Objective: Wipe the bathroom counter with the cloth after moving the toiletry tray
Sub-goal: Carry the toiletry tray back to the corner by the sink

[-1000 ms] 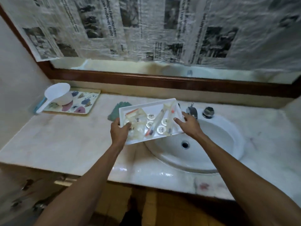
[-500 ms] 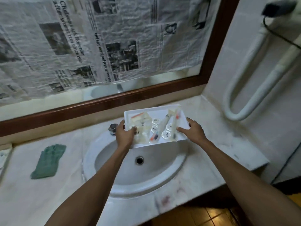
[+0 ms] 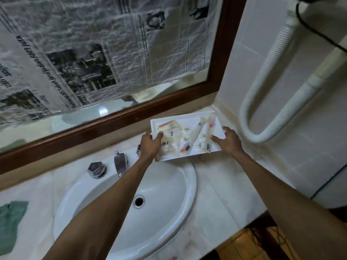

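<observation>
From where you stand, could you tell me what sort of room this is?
Most likely a bathroom: a white sink with a faucet set in a marble counter, below a wood-framed mirror.

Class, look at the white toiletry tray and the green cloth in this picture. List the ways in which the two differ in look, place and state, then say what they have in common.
The toiletry tray is white, stiff and rectangular; the green cloth is soft and crumpled. The tray sits right of the sink, in the corner by the wall; the cloth lies left of the sink, partly out of frame. The left hand and right hand hold the tray; nothing touches the cloth. The tray carries small toiletries; the cloth carries nothing. Both are at the marble counter.
</observation>
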### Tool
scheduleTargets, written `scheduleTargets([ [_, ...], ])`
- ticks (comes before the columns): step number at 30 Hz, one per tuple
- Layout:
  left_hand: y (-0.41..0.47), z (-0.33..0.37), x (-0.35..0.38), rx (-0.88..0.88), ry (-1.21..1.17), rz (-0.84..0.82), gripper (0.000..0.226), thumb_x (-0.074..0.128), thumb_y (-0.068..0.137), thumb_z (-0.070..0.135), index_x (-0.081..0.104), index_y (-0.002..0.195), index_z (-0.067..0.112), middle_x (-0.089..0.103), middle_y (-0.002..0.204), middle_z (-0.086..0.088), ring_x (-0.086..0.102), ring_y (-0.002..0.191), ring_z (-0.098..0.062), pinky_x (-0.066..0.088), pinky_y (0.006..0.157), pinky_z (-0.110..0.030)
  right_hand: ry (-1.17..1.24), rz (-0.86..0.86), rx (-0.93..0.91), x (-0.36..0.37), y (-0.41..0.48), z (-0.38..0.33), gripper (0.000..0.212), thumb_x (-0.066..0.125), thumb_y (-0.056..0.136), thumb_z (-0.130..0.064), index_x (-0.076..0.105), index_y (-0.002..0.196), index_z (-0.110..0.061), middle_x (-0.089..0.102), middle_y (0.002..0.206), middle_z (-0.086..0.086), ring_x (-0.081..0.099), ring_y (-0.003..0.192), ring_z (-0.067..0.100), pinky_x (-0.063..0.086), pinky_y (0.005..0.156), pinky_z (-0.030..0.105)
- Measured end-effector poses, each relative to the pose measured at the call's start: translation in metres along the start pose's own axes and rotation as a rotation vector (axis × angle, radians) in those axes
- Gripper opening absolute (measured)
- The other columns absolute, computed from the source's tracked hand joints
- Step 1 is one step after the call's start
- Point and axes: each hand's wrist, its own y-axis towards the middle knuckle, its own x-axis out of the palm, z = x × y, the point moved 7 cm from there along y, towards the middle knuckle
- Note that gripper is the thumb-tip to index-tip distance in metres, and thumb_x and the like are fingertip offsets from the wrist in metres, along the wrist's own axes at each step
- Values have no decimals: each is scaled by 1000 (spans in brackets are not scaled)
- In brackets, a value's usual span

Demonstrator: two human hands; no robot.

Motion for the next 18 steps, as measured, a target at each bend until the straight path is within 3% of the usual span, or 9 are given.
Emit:
scheduleTargets([
  [3, 19, 7, 26, -42, 12, -51, 39, 63, 96, 38, 60, 130, 18, 66, 115, -4, 63, 95, -22, 43, 80, -30, -23, -37, 16, 3, 36, 9, 80, 70, 82, -51, 40, 145, -11, 50, 138, 15, 51, 126, 32, 42, 102, 39],
  [6, 41, 6, 50, -89, 14, -64, 39, 64, 94, 36, 62, 129, 18, 70, 110, -6, 67, 98, -27, 45, 80, -29, -49, -87, 18, 9, 73, 15, 82, 68, 82, -52, 38, 146, -10, 49, 139, 16, 49, 128, 32, 41, 103, 39],
  [13, 78, 1, 89, -200, 70, -71, 58, 64, 90, 49, 58, 137, 15, 60, 136, -5, 60, 119, -30, 47, 102, -39, -127, -183, 27, 17, 143, 23, 88, 69, 81, -54, 36, 147, -7, 45, 144, 19, 45, 133, 34, 38, 108, 38],
  [18, 88, 1, 112, -240, 88, -78, 45, 68, 89, 39, 63, 125, 12, 63, 113, 2, 63, 110, -27, 44, 87, -29, -151, -242, 12, 19, 169, 31, 97, 76, 71, -58, 39, 144, -5, 48, 141, 19, 47, 130, 33, 39, 105, 36],
])
